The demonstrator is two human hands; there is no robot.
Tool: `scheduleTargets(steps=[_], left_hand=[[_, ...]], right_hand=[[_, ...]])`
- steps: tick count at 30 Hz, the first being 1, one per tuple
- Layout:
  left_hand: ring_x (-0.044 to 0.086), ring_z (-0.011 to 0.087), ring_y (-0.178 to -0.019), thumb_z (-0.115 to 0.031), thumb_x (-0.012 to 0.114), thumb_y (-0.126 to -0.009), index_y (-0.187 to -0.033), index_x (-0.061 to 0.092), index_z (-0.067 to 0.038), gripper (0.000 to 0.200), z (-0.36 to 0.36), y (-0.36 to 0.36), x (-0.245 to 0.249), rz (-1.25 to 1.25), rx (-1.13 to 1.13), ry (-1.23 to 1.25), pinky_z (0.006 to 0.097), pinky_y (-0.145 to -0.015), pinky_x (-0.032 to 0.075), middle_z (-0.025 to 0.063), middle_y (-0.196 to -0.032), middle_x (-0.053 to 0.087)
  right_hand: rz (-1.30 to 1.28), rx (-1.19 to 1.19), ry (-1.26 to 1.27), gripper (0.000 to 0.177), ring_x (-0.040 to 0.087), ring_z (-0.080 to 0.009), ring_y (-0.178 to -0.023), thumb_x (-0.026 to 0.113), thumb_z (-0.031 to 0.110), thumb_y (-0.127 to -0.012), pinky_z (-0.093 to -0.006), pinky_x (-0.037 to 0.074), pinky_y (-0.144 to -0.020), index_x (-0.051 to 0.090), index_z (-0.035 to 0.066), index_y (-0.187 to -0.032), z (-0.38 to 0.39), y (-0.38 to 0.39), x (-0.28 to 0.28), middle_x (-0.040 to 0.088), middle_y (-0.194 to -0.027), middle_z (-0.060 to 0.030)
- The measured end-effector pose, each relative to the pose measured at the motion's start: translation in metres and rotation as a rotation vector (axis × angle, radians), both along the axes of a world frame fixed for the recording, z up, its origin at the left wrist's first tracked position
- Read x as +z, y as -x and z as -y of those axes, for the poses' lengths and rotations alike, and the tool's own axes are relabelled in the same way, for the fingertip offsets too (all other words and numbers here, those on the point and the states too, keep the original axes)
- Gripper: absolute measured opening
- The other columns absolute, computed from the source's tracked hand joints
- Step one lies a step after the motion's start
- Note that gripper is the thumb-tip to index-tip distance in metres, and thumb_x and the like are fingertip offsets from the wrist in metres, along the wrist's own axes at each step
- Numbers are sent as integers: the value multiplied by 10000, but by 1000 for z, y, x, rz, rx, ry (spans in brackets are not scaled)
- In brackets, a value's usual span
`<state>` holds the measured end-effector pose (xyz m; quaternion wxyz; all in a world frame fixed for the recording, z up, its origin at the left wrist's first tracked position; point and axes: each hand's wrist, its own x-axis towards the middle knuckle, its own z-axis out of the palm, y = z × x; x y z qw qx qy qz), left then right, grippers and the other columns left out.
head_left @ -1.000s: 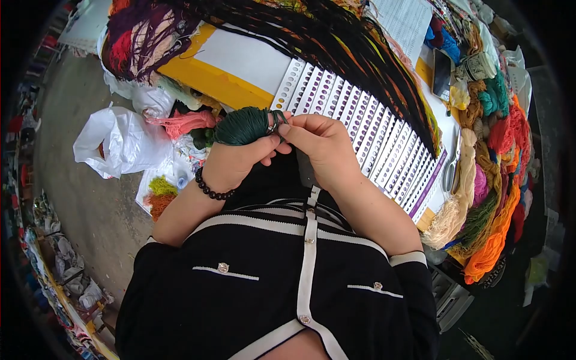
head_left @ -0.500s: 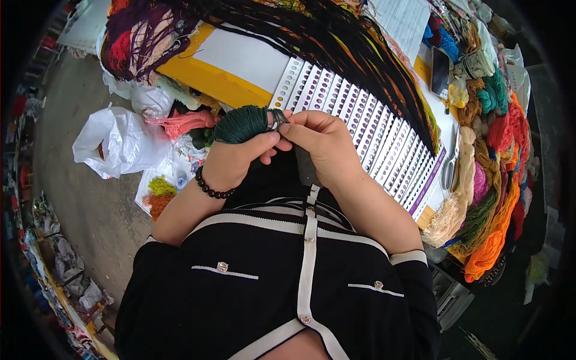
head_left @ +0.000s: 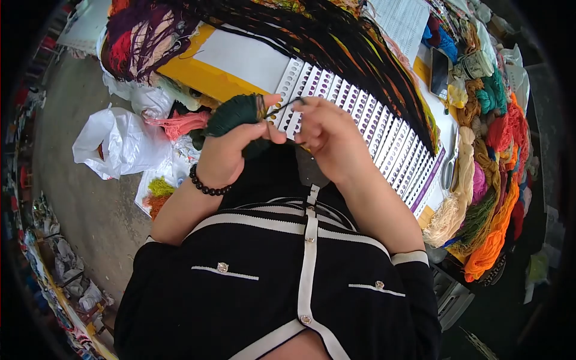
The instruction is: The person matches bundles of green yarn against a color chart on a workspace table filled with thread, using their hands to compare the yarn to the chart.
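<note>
A dark green skein of thread (head_left: pixel 234 115) rests in my left hand (head_left: pixel 231 147), its thumb and fingers round the near end of the bundle. A short dark strand (head_left: pixel 282 108) runs from that end to my right hand (head_left: pixel 327 132), which pinches it between thumb and forefinger with the other fingers curled. Both hands are above the near edge of the table, beside the white strips with rows of holes (head_left: pixel 360 114).
Long black and multicoloured threads (head_left: pixel 360 51) lie over the strips. To the right are scissors (head_left: pixel 450 165), a phone (head_left: pixel 440 72) and coloured skeins (head_left: pixel 495 216). White plastic bags (head_left: pixel 120 141) and pink thread (head_left: pixel 183 124) are at the left.
My hands have moved apart, my right hand going rightward with the strand, which now stretches between them. My left hand and the green skein have shifted slightly left.
</note>
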<state>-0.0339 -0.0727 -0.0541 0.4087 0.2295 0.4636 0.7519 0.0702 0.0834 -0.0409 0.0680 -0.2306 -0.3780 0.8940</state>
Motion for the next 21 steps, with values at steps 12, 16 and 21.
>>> scheduleTargets(steps=[12, 16, 21], left_hand=[[581, 105, -746, 29, 493, -837, -1256, 503, 24, 418, -3, -1, 0, -91, -82, 122, 229, -693, 488, 71, -956, 623], [599, 118, -744, 3, 491, -843, -1242, 510, 37, 401, -2, 3, 5, -74, -84, 107, 231, -650, 492, 81, -949, 628], [600, 121, -760, -15, 457, -854, -1224, 517, 57, 381, -6, 5, 6, 36, -23, 79, 234, -644, 498, 91, -960, 626]], right_hand=[[10, 107, -212, 56, 549, -132, -568, 616, 25, -812, -238, 445, -556, 621, -27, -794, 19, 12, -5, 585, -648, -61], [-19, 107, -99, 63, 593, -174, -604, 607, 20, -816, -271, 486, -578, 613, -41, -800, 20, 14, 2, 605, -708, -85], [-10, 113, -108, 75, 599, -187, -606, 609, 27, -820, -284, 490, -588, 609, -46, -805, 18, 19, 4, 615, -744, -94]])
